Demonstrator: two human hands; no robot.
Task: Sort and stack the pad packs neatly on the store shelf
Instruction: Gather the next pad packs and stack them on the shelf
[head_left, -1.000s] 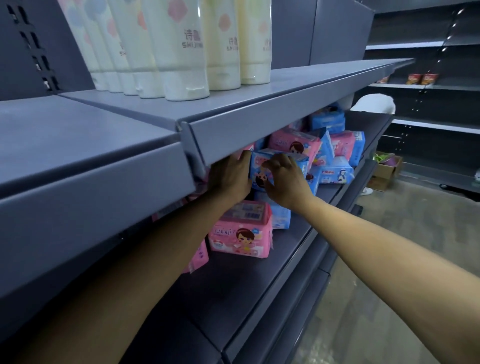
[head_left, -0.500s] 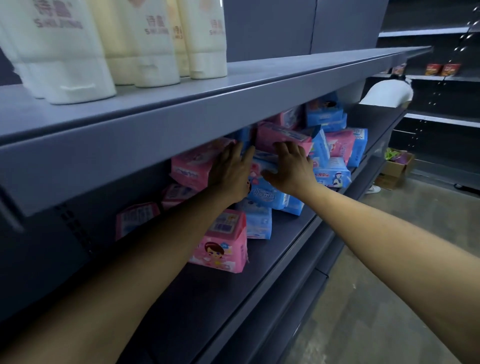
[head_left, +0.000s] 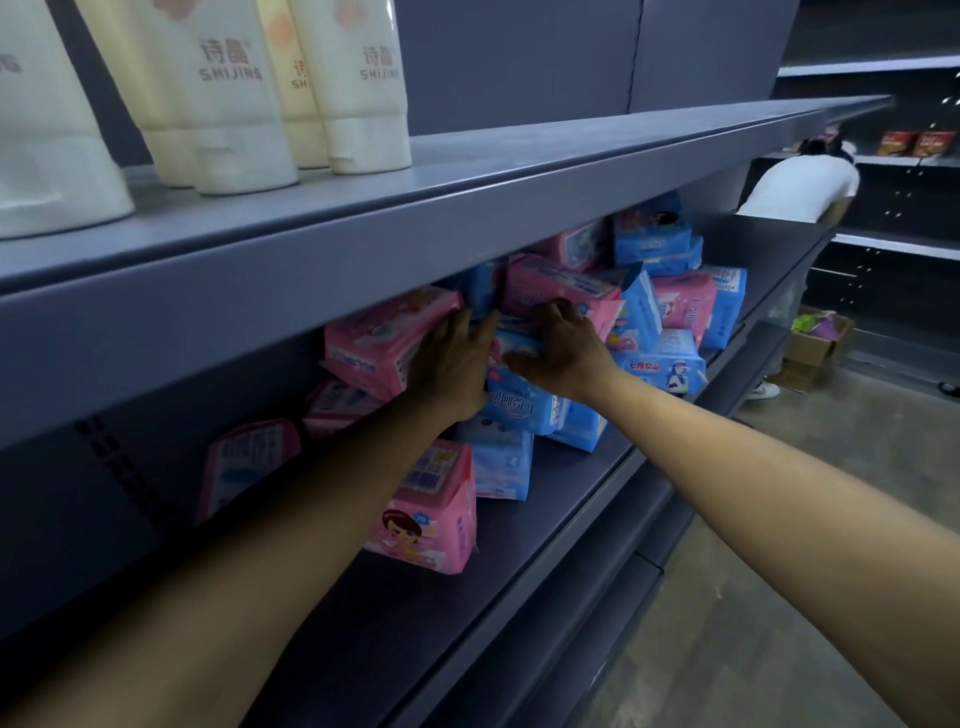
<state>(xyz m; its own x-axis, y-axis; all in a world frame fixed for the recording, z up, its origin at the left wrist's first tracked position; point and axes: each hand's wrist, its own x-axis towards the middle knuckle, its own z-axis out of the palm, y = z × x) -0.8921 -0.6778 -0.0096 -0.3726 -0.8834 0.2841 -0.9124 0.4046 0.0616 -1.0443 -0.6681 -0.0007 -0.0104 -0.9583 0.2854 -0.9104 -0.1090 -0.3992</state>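
Pink and blue pad packs lie in a jumbled heap on the grey shelf (head_left: 519, 582). My left hand (head_left: 452, 364) lies with straight fingers against a pink pack (head_left: 374, 343) on the left of the heap. My right hand (head_left: 563, 351) curls its fingers round a blue pack (head_left: 511, 338) under a tilted pink pack (head_left: 561, 283). A blue pack (head_left: 524, 408) lies just below both hands. A pink pack with a cartoon face (head_left: 431, 525) stands under my left forearm. More blue packs (head_left: 670, 364) lie to the right.
The upper shelf (head_left: 467, 208) overhangs the packs and carries several cream bottles (head_left: 358, 93). A person in a white top (head_left: 800, 192) bends at the far end of the aisle. A cardboard box (head_left: 815, 348) sits on the floor there. Open floor lies to the right.
The camera has moved lower and closer to the pack shelf. Both hands have stayed at the same spot in the heap, my right hand curling tighter round the blue pack.
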